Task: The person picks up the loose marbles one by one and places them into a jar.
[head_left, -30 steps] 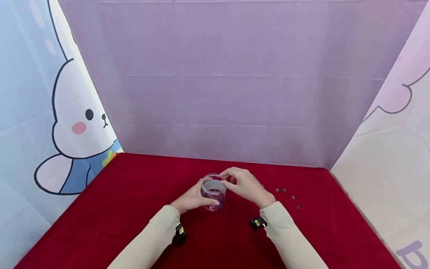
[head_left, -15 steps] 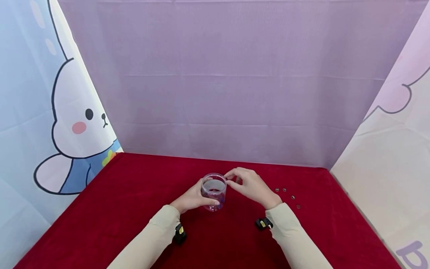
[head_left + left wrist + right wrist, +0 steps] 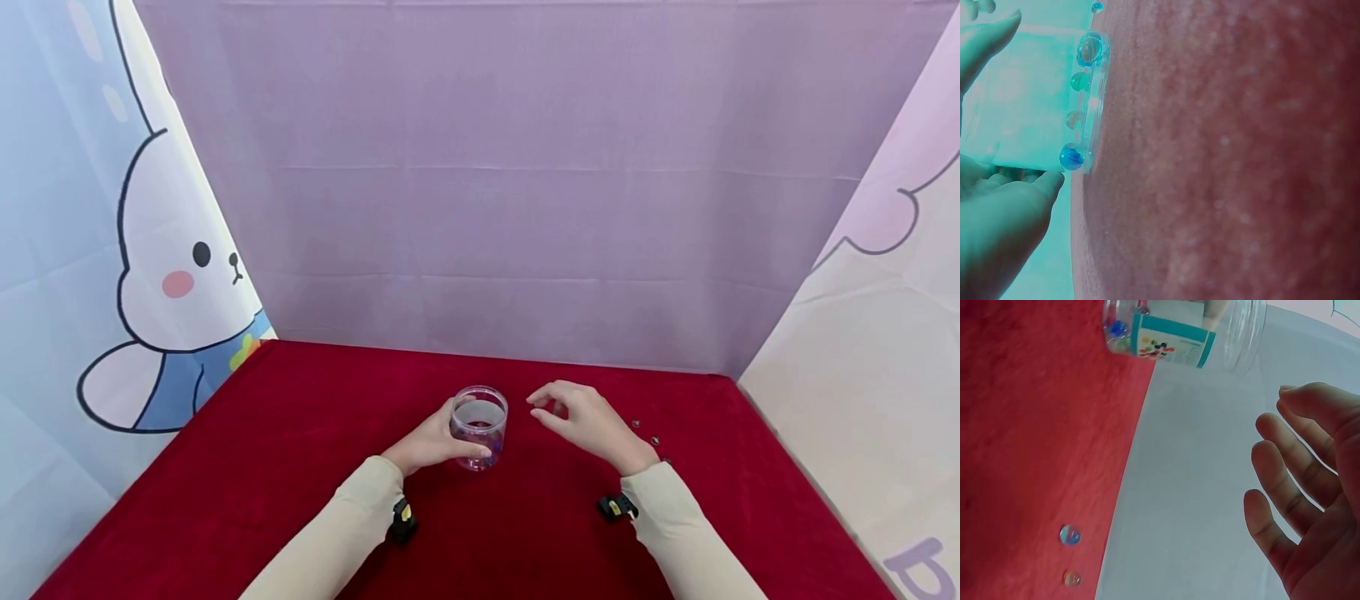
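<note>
My left hand grips a clear jar around its side, thumb in front. The jar stands upright on the red cloth, its mouth uncovered. Several glass marbles lie on its bottom, some blue, some clear or greenish. In the right wrist view, a label with a teal border shows on the jar's wall. To the right of the jar and apart from it, my right hand hangs above the cloth with loosely bent fingers, holding nothing.
Loose marbles lie on the red cloth beyond my right wrist, partly hidden by it. The right wrist view shows a bluish marble and an amber one. A lilac curtain closes off the back.
My right hand has drawn back from the jar's rim, moving right, and its fingers are more spread. The left hand and the jar have stayed nearly still.
</note>
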`<state>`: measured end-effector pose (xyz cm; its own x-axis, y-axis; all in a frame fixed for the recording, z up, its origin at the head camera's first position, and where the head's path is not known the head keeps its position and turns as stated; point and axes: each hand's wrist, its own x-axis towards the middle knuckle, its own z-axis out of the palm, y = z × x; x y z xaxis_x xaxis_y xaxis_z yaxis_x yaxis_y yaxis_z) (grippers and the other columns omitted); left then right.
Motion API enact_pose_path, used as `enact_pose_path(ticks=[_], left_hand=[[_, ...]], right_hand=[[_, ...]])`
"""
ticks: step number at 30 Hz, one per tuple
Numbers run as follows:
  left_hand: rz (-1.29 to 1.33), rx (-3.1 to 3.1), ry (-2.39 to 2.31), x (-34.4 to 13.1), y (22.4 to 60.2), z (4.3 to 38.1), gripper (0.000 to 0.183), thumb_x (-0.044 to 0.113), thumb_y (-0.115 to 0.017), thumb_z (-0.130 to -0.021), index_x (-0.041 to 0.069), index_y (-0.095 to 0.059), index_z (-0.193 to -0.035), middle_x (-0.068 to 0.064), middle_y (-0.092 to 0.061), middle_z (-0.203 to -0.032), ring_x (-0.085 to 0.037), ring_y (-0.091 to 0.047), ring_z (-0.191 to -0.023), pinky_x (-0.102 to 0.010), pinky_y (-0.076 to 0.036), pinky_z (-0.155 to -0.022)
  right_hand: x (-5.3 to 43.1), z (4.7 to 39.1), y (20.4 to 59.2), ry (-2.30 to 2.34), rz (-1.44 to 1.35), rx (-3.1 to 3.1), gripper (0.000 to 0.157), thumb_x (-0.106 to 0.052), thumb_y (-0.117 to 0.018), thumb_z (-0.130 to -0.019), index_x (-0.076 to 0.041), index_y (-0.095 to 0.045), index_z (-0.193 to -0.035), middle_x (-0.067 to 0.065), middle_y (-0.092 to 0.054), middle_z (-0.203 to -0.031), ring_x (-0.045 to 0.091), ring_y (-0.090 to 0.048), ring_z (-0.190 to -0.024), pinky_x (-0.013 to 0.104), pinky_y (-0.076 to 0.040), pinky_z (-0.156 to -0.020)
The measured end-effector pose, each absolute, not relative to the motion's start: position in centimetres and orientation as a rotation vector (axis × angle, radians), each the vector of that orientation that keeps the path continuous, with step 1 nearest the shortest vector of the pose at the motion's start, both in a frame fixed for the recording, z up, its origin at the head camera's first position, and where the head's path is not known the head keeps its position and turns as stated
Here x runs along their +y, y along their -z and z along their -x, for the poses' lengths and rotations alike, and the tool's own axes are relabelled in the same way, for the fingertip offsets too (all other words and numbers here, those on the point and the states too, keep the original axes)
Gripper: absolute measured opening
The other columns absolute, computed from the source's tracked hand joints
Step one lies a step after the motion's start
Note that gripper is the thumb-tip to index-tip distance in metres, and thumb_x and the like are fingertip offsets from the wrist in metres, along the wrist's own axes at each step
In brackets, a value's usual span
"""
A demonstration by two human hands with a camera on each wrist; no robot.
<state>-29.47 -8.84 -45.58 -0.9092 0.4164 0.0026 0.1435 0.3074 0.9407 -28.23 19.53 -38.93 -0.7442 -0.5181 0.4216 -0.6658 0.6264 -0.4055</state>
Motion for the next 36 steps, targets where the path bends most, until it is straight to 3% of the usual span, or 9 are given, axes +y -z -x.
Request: enact_pose_path(ticks=[19, 27, 36], left_hand=[[-0.515, 2.348, -1.616, -9.0, 45.6, 29.4, 0.099, 0.033, -0.088, -0.078, 0.014, -0.029, -0.154, -0.005, -0.050, -0.139, -0.026, -0.044, -0.130, -0.052, -0.041, -0.106], [-0.514, 2.333, -1.630, -9.1, 45.8, 29.4, 0.100, 0.035, -0.089, -0.077, 0.014, -0.028, -0.154, -0.005, -0.050, -0.139, -0.026, -0.044, -0.131, -0.053, -0.041, -0.105], [-0.518, 2.341, -1.623, -9.2, 45.9, 29.4, 0.100, 0.034, -0.089, -0.077, 0.014, -0.029, -0.154, -0.005, -0.050, -0.139, -0.026, -0.045, -0.131, -0.052, -0.041, -0.105]], right_hand=[[25.5, 27.1, 41.0, -0.766, -0.816, -2.624, 0.018, -0.013, -0.077, -0.089, -0.020, -0.073, -0.106, -0.016, -0.066, -0.098, 0.004, -0.055, -0.075, 0.025, -0.051, -0.067], [27.9, 26.7, 41.5, -0.735, -0.745, -2.634, 0.020, -0.013, -0.077, -0.090, -0.024, -0.072, -0.107, -0.013, -0.067, -0.100, 0.003, -0.057, -0.079, 0.035, -0.055, -0.071], [30.5, 26.3, 42.2, -0.681, -0.695, -2.626, 0.020, -0.009, -0.077, -0.088, -0.020, -0.073, -0.104, -0.014, -0.066, -0.097, 0.003, -0.055, -0.075, 0.029, -0.053, -0.067]])
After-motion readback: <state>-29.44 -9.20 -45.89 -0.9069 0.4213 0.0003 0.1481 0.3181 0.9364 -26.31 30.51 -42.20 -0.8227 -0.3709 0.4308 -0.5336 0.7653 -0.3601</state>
